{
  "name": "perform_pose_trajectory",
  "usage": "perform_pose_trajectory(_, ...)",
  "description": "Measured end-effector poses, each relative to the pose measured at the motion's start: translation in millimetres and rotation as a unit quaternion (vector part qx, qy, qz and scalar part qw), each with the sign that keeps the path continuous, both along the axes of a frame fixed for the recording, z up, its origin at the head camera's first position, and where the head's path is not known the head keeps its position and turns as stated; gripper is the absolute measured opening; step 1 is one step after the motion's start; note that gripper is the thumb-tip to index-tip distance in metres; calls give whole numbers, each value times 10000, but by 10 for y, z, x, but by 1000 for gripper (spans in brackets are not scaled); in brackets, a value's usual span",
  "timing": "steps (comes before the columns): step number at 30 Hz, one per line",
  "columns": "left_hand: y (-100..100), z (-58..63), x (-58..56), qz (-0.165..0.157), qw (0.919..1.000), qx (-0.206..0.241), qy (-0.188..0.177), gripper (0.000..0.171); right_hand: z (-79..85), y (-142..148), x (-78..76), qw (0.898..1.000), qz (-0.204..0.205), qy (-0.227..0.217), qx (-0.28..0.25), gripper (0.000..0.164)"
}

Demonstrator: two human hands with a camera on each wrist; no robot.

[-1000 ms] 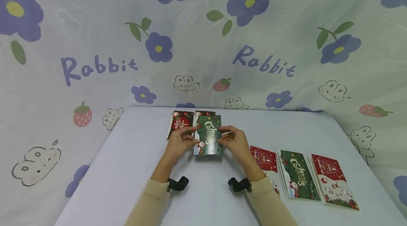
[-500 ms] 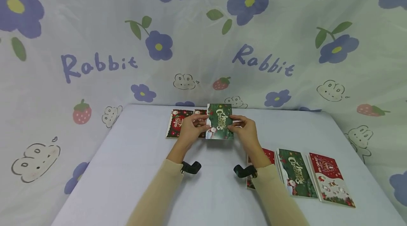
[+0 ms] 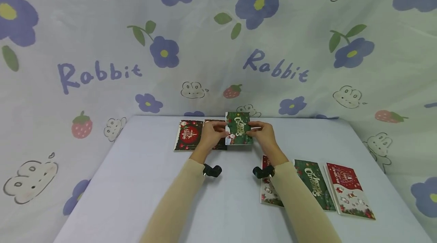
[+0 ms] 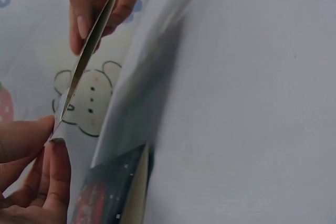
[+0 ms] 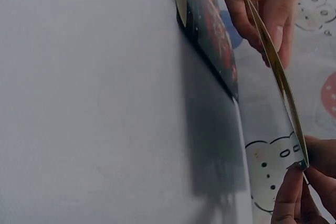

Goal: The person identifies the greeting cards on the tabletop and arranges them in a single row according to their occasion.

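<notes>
A green card with "Merry Christmas" lettering [image 3: 238, 128] is held up above the back of the table. My left hand [image 3: 212, 133] pinches its left edge and my right hand [image 3: 265, 136] pinches the right edge. From the left wrist the card [image 4: 90, 51] shows nearly edge-on, with a narrow gap between its leaves. The same thin edge of the card [image 5: 278, 72] appears in the right wrist view. Behind my left hand lie a dark red Christmas card [image 3: 187, 135] and a second dark card [image 3: 221, 145], mostly covered by hand and green card.
Along the right side of the white table [image 3: 143, 197] lie a red-and-white card [image 3: 269, 193] partly under my right forearm, a green card [image 3: 313, 182] and another red-and-white card [image 3: 349, 190]; they look stacked. A patterned curtain [image 3: 205, 45] hangs behind the table.
Both hands have carried the green card right and away toward the table's back edge, from in front of the dark cards to beside them. The view has shifted slightly.
</notes>
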State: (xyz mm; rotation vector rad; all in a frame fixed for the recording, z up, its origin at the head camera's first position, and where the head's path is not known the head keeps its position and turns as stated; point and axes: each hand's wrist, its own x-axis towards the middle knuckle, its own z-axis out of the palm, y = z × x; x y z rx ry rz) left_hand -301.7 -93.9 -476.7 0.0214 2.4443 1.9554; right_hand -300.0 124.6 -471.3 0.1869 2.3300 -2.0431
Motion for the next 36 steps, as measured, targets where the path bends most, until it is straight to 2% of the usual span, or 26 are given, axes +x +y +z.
perform_pose_trajectory(5,17,-90,-48,-37,9994,-342,-51,31,-68,4,-33,9995,-32,-268,171,39)
perform_pose_trajectory(11,59,-133,-54,-47,9983,-583,-1,32,-120,9,-63,9983,-3,-407,413,41)
perform_pose_trajectory(20,111,-195,-29,39,9964,-820,-232,30,-150,-14,-54,9931,31,-384,1105,43)
perform_pose_trajectory(32,148,-220,-64,90,9952,-957,-185,28,-165,-42,-69,9882,-24,-271,1504,39)
perform_pose_trajectory(36,157,-243,-78,81,9934,-1146,-65,27,-191,-43,-78,9850,-67,-308,1695,39)
